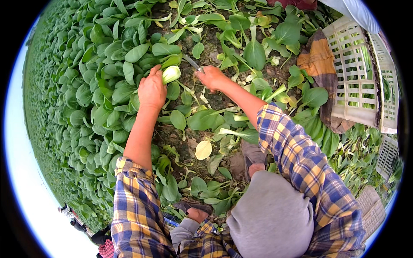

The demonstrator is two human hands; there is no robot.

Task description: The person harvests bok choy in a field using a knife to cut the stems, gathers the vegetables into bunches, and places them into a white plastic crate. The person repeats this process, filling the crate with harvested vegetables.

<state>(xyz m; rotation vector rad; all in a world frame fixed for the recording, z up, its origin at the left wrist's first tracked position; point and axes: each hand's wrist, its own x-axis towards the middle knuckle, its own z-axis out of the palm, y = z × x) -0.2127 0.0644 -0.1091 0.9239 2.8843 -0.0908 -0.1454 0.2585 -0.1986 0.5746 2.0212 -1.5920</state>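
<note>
At the edge of the leafy crop, my left hand (152,89) is closed around a head of bok choy (171,74), whose pale cut base points to the right. Part of that plant is hidden behind my fingers. My right hand (211,78) grips a knife (192,62) with a narrow grey blade. The blade slants up and left from my fist, a short way right of the bok choy and apart from it. Most of the knife's handle is covered by my fingers.
Dense bok choy rows (94,86) fill the left side. Loose leaves (205,119) and a yellow leaf (203,150) lie on the soil. A white plastic crate (352,112) holding greens stands at right beside an orange and dark cloth (320,56). Other people appear at the edges.
</note>
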